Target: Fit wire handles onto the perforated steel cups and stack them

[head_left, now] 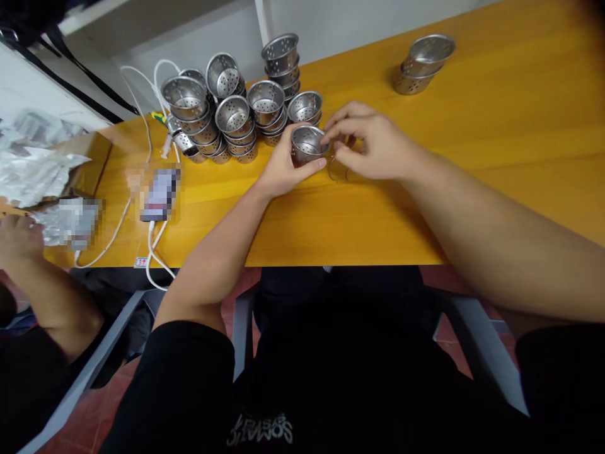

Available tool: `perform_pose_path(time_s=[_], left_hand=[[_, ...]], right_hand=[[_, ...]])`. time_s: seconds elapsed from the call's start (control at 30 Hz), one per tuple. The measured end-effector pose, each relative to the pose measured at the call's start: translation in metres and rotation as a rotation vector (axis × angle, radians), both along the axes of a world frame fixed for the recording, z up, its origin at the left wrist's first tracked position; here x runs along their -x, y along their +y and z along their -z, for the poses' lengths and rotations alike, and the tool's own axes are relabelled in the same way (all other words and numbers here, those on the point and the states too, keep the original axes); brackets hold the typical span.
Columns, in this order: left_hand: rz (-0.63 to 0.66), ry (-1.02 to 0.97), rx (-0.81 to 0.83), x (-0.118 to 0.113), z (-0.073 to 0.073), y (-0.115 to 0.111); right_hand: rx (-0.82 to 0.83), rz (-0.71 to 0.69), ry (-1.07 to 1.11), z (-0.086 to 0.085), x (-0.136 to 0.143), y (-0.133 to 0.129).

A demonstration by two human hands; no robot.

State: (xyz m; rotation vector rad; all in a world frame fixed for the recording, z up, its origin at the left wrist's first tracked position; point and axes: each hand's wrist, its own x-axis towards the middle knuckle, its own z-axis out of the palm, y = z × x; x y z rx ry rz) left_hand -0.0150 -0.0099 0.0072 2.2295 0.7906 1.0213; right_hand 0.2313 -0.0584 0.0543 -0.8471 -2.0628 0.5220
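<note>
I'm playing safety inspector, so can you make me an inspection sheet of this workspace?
Surface: yellow wooden table, grain visible.
Job's things: held metal cup, full of small holes; stacks of similar cups behind and left; two-cup stack at far right.
Clutter: blurred phone; clear packets by a cardboard box.
Hands: left hand holds the cup; right hand is at its rim, thin wire below; whether gripped, can't tell.
Cables: white cables, one looping past the table's edge.
Surroundings: another person's hand at left; pale wall behind.
</note>
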Motion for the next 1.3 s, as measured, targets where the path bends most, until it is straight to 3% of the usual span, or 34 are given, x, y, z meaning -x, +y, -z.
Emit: perform_pose_path(time_s=[0.3,0.57,0.67,0.77,0.93,1.1,1.3], left_hand=[[0.009,0.003,0.003,-0.002,-0.006,-0.008],[0.026,-0.044,0.018,-0.007,-0.001,-0.007],[0.047,-0.044,0.098,-0.006,0.000,-0.007],[0.033,-0.024,0.208,-0.002,-0.002,-0.007],[0.008,-0.064,0.288,0.000,-0.005,-0.009],[0.048,-0.070,0.360,-0.001,-0.013,-0.016],[0.026,-0.045,0.390,0.000,-0.020,-0.021]], right_hand=[[0.009,-0.092,-0.079,0.010,0.003,0.000],[0.030,-0.071,0.018,0.004,0.004,-0.004],[0.016,-0.004,0.067,-0.003,0.003,-0.005],[-0.007,0.155,0.125,-0.012,0.001,-0.001],[-0.026,0.334,0.103,-0.026,-0.001,0.016],[0.039,0.364,-0.060,-0.026,0.008,0.046],[-0.021,0.354,-0.141,-0.017,0.020,0.073]])
